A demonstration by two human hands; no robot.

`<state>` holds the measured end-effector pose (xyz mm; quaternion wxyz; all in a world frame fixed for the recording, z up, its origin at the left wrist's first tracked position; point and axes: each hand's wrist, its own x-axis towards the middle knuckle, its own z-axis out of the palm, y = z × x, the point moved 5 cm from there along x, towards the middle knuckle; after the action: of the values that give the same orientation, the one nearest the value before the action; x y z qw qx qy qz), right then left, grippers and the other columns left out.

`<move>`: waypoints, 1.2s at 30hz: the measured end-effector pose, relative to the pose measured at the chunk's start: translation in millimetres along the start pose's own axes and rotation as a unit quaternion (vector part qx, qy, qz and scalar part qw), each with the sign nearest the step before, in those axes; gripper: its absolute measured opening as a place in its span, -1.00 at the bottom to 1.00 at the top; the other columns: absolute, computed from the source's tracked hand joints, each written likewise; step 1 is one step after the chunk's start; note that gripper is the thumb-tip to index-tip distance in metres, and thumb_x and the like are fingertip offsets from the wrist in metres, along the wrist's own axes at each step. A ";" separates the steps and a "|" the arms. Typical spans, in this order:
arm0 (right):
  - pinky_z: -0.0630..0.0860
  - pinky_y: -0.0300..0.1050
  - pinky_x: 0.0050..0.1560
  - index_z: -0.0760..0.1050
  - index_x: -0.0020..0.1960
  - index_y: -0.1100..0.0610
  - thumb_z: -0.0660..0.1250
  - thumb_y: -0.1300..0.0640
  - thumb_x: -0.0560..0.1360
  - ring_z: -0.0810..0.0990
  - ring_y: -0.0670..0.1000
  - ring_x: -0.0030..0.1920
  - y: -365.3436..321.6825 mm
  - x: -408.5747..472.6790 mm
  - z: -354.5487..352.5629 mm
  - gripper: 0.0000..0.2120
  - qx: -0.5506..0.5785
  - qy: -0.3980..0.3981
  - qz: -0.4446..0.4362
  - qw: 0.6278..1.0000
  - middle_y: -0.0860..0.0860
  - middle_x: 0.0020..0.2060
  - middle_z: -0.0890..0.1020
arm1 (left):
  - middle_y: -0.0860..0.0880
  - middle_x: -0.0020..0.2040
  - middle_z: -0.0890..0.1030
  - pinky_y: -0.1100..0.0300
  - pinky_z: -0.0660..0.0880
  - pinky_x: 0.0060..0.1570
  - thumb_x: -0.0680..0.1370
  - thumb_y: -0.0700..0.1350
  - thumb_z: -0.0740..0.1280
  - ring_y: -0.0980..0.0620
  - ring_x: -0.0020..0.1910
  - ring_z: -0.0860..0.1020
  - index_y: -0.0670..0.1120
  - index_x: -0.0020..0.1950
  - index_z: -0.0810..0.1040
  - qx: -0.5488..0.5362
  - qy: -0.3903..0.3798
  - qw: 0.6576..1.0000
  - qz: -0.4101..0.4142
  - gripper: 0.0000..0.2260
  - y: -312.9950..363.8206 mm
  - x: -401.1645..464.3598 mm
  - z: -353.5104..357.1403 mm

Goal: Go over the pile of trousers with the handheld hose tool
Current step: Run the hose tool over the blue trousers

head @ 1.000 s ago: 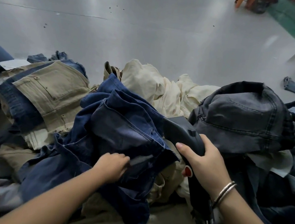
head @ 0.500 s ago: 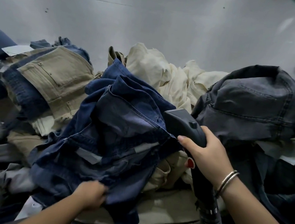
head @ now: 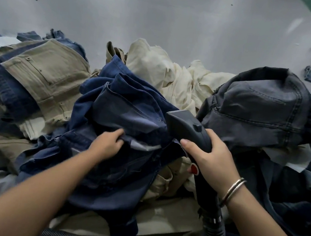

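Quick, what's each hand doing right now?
Left hand: closed, gripping a fold of the dark blue trousers.
Right hand: closed around the black hose tool.

We see the right hand [head: 211, 160] wrapped around the black hose tool [head: 188, 128], its nose touching the navy trousers [head: 123, 114]. The left hand [head: 107, 144] pinches a fold of that same pair. Beige trousers [head: 44, 76] lie to the left, dark grey trousers [head: 263, 109] to the right, cream cloth [head: 168, 72] behind.
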<state>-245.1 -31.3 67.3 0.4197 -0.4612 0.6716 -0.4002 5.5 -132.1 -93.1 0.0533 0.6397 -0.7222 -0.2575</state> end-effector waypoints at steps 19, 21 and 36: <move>0.57 -0.17 -0.43 0.57 -0.11 0.06 0.44 0.08 0.38 0.61 -0.06 -0.33 -27.2 -22.5 -69.9 -0.88 0.111 0.109 -0.024 0.988 -0.03 -0.33 0.65 | -0.24 0.31 0.41 -0.13 0.33 0.27 0.52 0.10 0.33 -0.24 0.31 0.37 -0.15 0.30 0.42 0.075 0.286 0.952 -0.086 -0.54 65.6 91.8 -303.8; 0.55 -0.18 -0.43 0.56 -0.10 0.05 0.44 0.00 0.33 0.59 -0.03 -0.35 -26.6 -23.2 -59.9 -0.80 0.092 0.082 -0.030 0.992 0.01 -0.32 0.64 | -0.30 0.20 0.44 -0.14 0.37 0.15 0.48 -0.16 0.32 -0.29 0.20 0.41 -0.20 0.17 0.47 0.121 0.331 0.936 -0.019 -0.71 51.9 68.6 -258.0; 0.52 -0.33 -0.37 0.58 -0.07 0.04 0.45 0.11 0.39 0.64 0.05 -0.21 2.9 -29.2 -30.1 -0.87 0.030 0.028 0.006 0.999 0.01 -0.22 0.68 | -0.08 0.58 0.08 0.22 0.05 0.42 0.58 0.00 0.30 -0.05 0.53 0.13 0.07 0.58 0.05 0.091 -0.141 0.950 0.263 -0.36 159.9 85.9 -25.0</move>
<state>-267.5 1.9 80.1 0.4167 -0.4334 0.6733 -0.4303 -142.8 -213.6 -22.9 -0.0416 0.3863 -0.8853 -0.2555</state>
